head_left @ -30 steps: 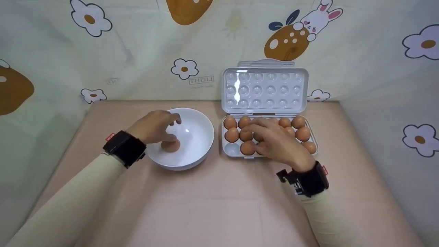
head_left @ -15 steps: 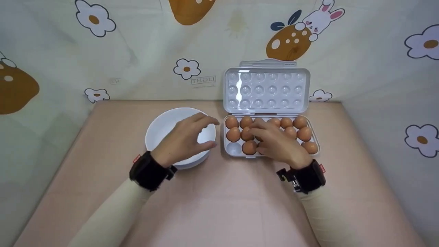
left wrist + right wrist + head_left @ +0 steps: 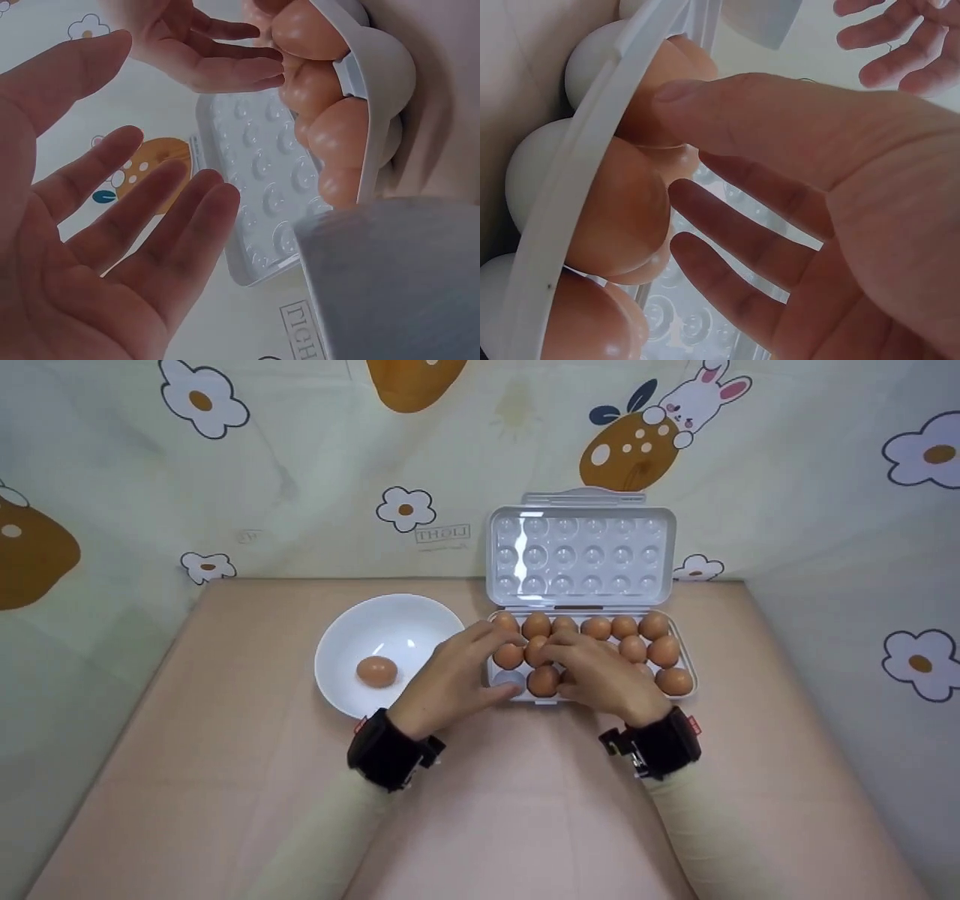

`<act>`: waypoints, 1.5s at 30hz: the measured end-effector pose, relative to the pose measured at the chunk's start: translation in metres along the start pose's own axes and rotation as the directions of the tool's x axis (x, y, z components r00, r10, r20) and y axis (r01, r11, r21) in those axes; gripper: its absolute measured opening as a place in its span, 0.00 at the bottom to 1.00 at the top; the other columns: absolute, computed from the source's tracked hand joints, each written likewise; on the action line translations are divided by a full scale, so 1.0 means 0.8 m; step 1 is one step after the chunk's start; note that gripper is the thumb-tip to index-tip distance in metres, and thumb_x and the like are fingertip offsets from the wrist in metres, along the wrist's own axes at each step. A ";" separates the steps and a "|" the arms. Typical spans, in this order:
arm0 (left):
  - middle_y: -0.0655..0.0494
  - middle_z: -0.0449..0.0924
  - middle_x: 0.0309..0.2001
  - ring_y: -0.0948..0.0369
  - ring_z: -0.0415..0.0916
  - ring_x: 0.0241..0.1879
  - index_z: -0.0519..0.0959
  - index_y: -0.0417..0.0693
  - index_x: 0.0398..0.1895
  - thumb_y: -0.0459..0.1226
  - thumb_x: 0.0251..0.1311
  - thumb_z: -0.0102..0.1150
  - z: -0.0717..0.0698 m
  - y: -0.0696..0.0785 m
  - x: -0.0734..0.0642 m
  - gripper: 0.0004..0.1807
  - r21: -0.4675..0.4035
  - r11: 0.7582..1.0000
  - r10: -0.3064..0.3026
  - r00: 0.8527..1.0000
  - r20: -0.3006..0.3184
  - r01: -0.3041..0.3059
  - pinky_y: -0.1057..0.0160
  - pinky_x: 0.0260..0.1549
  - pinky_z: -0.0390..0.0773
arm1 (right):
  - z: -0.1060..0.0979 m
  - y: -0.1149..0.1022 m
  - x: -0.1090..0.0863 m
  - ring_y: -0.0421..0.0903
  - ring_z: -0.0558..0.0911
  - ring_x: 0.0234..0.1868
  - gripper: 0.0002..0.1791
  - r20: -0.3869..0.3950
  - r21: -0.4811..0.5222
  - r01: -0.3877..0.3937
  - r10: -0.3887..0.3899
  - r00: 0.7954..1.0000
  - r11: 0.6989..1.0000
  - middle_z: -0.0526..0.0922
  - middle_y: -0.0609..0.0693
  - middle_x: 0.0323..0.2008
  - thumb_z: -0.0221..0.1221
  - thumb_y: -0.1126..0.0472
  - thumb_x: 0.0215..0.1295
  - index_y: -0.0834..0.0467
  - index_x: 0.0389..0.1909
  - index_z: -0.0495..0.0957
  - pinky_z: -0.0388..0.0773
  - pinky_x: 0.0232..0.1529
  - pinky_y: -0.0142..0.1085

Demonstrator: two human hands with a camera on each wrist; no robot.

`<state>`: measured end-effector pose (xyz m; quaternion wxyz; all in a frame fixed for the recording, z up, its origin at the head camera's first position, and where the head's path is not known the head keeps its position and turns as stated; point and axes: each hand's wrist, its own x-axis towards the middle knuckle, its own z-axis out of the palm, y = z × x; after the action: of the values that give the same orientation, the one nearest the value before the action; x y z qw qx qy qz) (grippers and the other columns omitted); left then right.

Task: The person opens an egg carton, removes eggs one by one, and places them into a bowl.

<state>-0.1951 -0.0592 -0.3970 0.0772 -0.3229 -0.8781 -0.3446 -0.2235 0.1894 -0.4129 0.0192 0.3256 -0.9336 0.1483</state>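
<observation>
We hold the left hand loosely spread at the left end of the egg box, the right hand, fingers relaxed, at its eggs.

From above, the right hand covers some of the brown eggs in the egg box, so I can't count them all or tell if its fingertips touch one. The left hand hides the lower right side of the bowl and a bit of the box's left end. Both sleeves run off the bottom edge. The top edge cuts off a bit of the rabbit. The little writing on the wall cloth is too small to read. In the right wrist view, the lowest egg is cut off.
</observation>
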 end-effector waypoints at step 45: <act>0.54 0.82 0.55 0.60 0.78 0.48 0.77 0.50 0.68 0.36 0.58 0.79 0.010 -0.023 0.003 0.34 -0.057 0.998 -0.011 0.993 -0.117 0.005 0.62 0.47 0.81 | -0.011 0.008 0.006 0.43 0.85 0.50 0.23 -0.197 0.369 0.052 0.023 0.980 0.928 0.88 0.44 0.49 0.75 0.68 0.62 0.52 0.58 0.87 0.83 0.56 0.41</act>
<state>-0.2076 -0.0625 -0.4121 0.1182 -0.3005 -0.8632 -0.3880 -0.2316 0.1934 -0.4055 0.0507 0.3139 -0.8795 0.3540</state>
